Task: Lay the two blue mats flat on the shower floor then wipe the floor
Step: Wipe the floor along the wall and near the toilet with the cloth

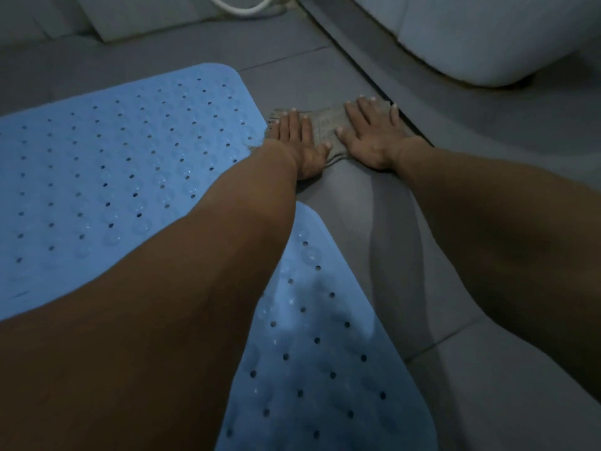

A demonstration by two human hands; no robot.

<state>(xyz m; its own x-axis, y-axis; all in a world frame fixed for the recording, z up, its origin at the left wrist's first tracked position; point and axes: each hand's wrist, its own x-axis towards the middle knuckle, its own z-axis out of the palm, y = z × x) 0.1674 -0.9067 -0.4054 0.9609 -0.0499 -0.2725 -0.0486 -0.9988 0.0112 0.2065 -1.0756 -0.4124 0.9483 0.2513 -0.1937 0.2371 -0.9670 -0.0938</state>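
Both hands flat on a grey-brown cloth [328, 125] at upper centre of the frame, fingers straight and spread, palms down, pressing it onto the grey tiled floor [471, 369]. Left hand [297, 141] covers the cloth's left part, right hand [374, 135] its right part; neither grips it. Cloth's frayed left edge sits just beside the corner of the far mat. 2 blue mats, perforated with rows of holes, both lying flat on the floor: mat 1 [113, 164] fills the left and upper left of the frame, mat 2 [318, 369] lies at lower centre, partly hidden by the left forearm. A dark groove [374, 79] in the floor runs diagonally at upper right, touching the cloth's right end. White rounded fixture [487, 37] in the upper right corner; white hose [240, 4] at top centre. Lighting dim.
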